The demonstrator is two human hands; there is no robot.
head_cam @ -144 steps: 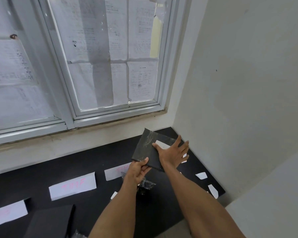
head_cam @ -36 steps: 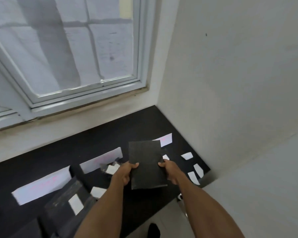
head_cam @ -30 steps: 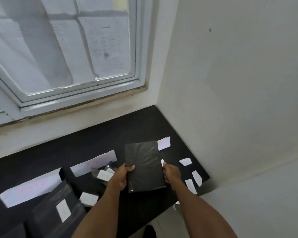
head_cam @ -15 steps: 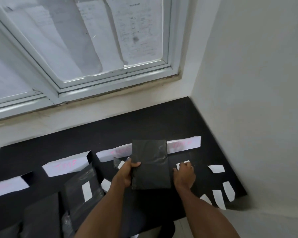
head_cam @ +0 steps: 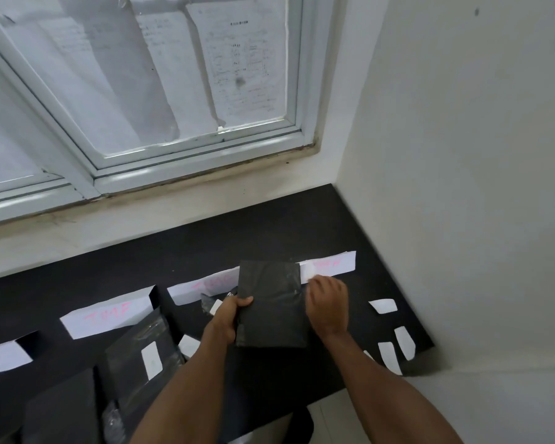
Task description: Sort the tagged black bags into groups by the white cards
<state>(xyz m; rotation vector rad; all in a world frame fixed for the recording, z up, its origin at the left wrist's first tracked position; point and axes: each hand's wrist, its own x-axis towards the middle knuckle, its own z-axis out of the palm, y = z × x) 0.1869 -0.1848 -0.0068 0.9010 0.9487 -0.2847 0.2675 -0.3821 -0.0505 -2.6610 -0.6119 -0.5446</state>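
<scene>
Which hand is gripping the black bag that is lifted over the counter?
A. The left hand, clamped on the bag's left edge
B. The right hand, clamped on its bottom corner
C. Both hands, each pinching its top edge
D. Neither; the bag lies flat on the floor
A. The left hand clamps the left edge of the black bag, thumb on its front; the right hand sits beside its right edge, its fingertips blurred by a white label.
</scene>
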